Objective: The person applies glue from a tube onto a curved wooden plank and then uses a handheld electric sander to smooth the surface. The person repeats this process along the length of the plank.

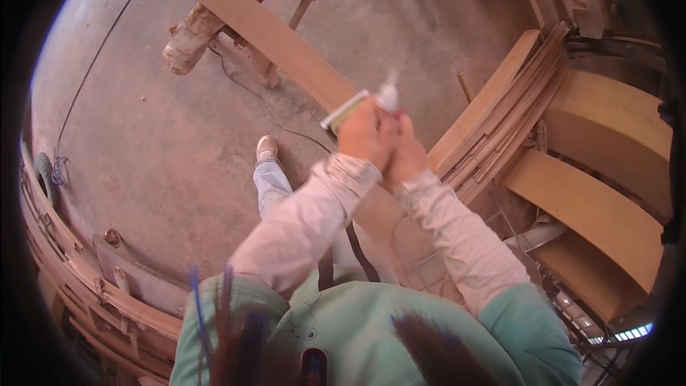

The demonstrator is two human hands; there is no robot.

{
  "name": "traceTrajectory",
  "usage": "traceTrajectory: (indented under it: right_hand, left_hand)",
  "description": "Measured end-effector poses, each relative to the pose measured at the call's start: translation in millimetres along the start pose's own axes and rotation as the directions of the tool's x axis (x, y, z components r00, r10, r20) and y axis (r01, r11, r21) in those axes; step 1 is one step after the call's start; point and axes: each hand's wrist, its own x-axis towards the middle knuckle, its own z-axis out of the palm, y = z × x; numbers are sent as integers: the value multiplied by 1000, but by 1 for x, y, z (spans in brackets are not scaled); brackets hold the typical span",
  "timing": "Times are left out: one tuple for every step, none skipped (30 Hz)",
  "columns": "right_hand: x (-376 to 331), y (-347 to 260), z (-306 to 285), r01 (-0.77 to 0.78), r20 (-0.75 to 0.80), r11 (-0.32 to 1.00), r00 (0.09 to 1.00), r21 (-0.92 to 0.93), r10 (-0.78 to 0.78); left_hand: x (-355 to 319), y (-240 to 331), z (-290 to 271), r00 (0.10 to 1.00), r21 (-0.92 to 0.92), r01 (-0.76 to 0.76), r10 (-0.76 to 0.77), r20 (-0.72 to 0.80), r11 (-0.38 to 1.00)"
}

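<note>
My two hands are close together over a long wooden plank [275,43] that runs from the upper left down toward me. My left hand [368,132] is closed around a flat, pale rectangular thing [345,111] with a white edge. Beside it, my right hand [407,151] is curled shut, with its fingers largely hidden. A blurred white knob-like piece [388,95] with a bit of red at its base shows just beyond both hands. Motion blur hides its kind and whether it joins the flat thing.
A rough log trestle [189,39] supports the plank's far part. Stacked thin boards [514,104] lie to the right, beside curved wooden panels [600,193]. A dark cord [275,120] crosses the concrete floor [164,164]. More timber [136,307] stands at the lower left.
</note>
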Motion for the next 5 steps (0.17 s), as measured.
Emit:
traceTrajectory:
  right_hand:
    - [-13, 34, 7, -26, -5, 991, 1000, 129, 27]
    - [-15, 35, 3, 9, 11, 992, 1000, 127, -10]
    - [-16, 35, -1, 47, 24, 991, 998, 125, -51]
    - [-17, 35, -8, 151, 54, 988, 987, -12, -150]
    - [-17, 35, -7, 146, 58, 989, 988, -16, -144]
  left_hand:
    - [-10, 7, 8, 996, 11, -21, 20, 87, 1000]
    - [-17, 6, 13, 994, -14, -42, 43, 101, 999]
    - [-22, 3, 18, 991, -40, -63, 67, 114, 997]
    - [-23, 0, 20, 988, -66, -84, 92, 126, 994]
    - [-20, -2, 19, 988, 3, -80, 79, 133, 997]
